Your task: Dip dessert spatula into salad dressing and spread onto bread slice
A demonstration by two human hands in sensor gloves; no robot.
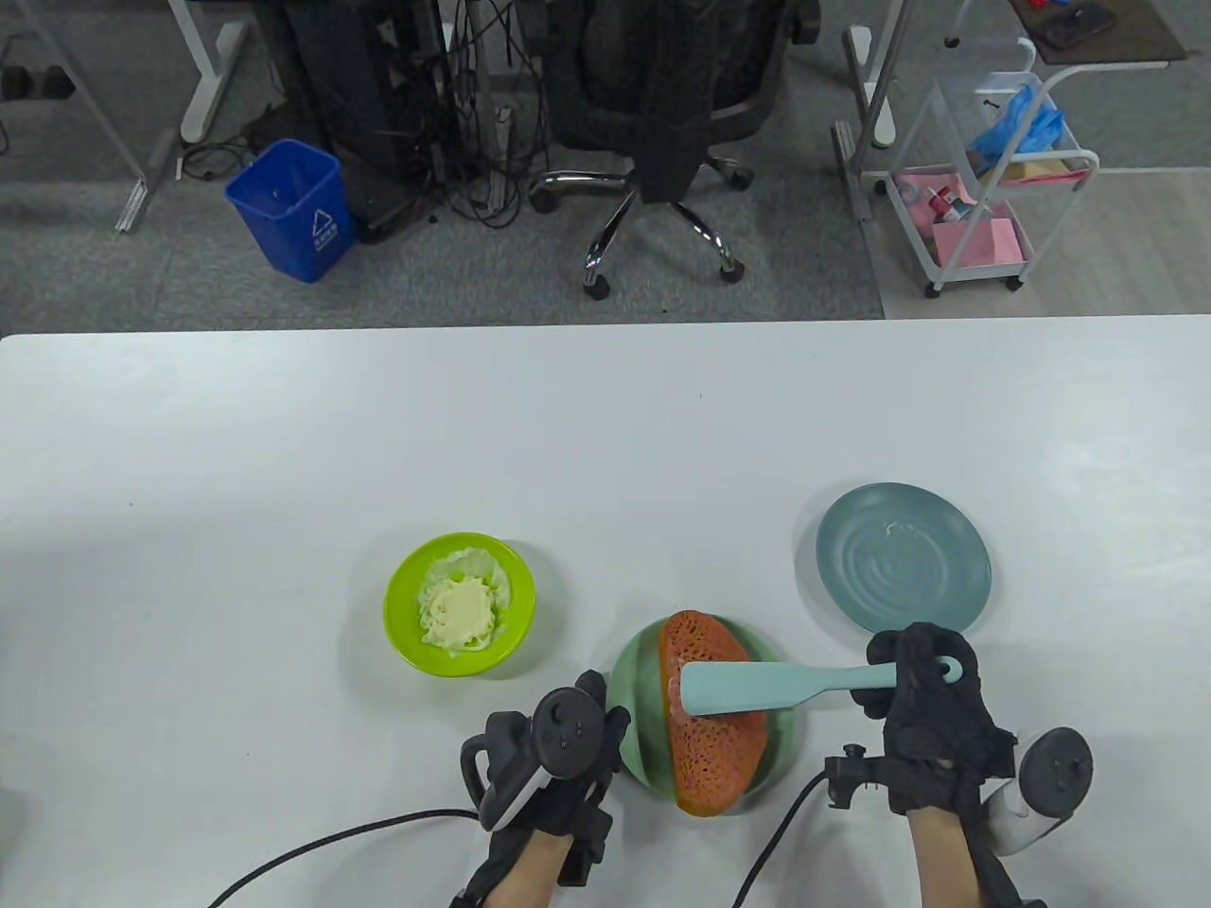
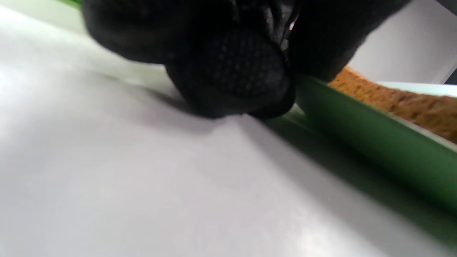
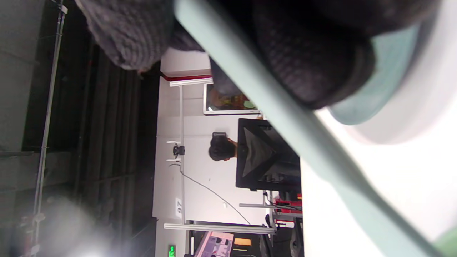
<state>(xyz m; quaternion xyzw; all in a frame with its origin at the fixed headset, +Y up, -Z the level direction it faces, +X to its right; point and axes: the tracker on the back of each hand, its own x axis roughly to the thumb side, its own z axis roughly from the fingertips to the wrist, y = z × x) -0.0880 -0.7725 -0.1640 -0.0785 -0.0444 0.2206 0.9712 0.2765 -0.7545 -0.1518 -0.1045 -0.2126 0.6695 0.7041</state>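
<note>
While left fingers (image 1: 605, 719) touch the plate (image 1: 636, 690), right fingers (image 1: 922, 662) grip the spatula (image 1: 747, 688) on bread (image 1: 710, 757).

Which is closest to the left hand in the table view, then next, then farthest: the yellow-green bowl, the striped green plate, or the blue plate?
Starting from the left hand:
1. The striped green plate, right beside the hand on its right; the fingers touch its rim.
2. The yellow-green bowl, up and to the left, apart from the hand.
3. The blue plate, far off on the right, beyond the right hand.
</note>
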